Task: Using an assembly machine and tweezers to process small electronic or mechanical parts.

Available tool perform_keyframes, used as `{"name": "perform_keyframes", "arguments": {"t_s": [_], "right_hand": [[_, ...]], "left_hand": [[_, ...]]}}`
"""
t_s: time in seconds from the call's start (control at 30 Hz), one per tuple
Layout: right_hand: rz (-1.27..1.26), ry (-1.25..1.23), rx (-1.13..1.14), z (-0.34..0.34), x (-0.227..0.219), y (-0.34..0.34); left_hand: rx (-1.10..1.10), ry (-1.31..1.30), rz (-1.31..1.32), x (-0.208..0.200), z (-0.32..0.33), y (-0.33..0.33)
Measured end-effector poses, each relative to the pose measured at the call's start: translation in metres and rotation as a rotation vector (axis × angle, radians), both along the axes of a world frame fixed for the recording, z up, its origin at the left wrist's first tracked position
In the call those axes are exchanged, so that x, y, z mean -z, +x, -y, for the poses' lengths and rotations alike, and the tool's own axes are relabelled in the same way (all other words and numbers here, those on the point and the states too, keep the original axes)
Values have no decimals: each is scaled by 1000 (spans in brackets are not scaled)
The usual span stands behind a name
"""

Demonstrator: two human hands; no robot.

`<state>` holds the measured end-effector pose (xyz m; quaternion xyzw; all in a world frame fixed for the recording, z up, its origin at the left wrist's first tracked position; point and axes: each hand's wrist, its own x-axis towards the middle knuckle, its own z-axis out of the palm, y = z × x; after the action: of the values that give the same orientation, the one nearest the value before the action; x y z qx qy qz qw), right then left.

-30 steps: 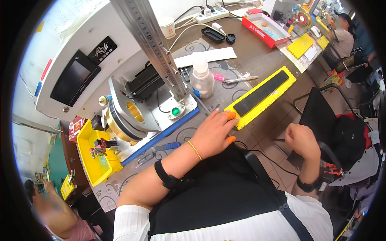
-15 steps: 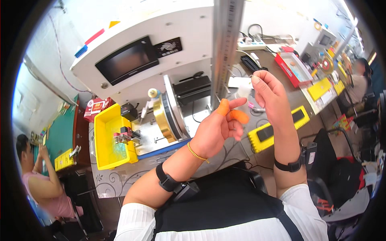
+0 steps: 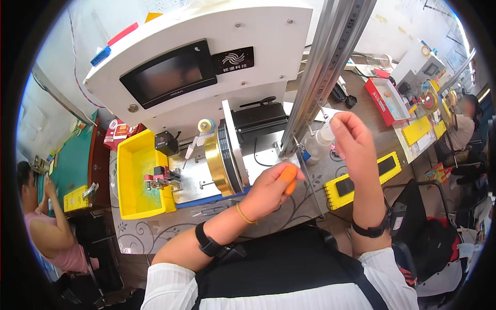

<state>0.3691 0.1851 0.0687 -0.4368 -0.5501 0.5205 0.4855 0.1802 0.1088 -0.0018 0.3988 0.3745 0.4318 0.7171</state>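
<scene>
My left hand point(image 3: 269, 192) is closed in front of the brass-coloured wheel point(image 3: 218, 164), thumb pressed to curled fingers, with orange finger covers point(image 3: 290, 178) on the digits. Whatever those fingers hold, if anything, is too small or hidden. Farther right, my right hand point(image 3: 354, 142) is raised, thumb and forefinger pinched together. Its fingertips overlap the white top of a clear bottle point(image 3: 316, 147); whether they touch it I cannot tell, nor what lies in the pinch. A thread spool point(image 3: 205, 125) stands above the wheel on the machine.
A metal upright point(image 3: 330, 67) rises between the machine's white housing point(image 3: 170, 31) and the bottle. At left stands a yellow bin point(image 3: 123, 181). A yellow tray point(image 3: 336, 199) lies by my right forearm, and a red box point(image 3: 376, 106) farther off. Two other people sit at far left and right.
My left hand has drawn back to the left and down, and its spread fingers have closed. My right hand has come slightly lower and right. The view has shifted somewhat.
</scene>
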Motion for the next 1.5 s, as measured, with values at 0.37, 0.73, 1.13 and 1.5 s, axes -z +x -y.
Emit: {"name": "perform_keyframes", "arguments": {"t_s": [0.37, 0.73, 1.13, 1.5], "right_hand": [[607, 271, 92, 11, 8, -15], [21, -180, -102, 52, 61, -30], [-73, -193, 41, 33, 82, -34], [-19, -86, -206, 31, 85, -95]], "left_hand": [[116, -253, 50, 28, 23, -23], [225, -361, 128, 31, 31, -44], [318, -319, 598, 46, 52, -101], [-554, 320, -556, -23, 73, -104]]}}
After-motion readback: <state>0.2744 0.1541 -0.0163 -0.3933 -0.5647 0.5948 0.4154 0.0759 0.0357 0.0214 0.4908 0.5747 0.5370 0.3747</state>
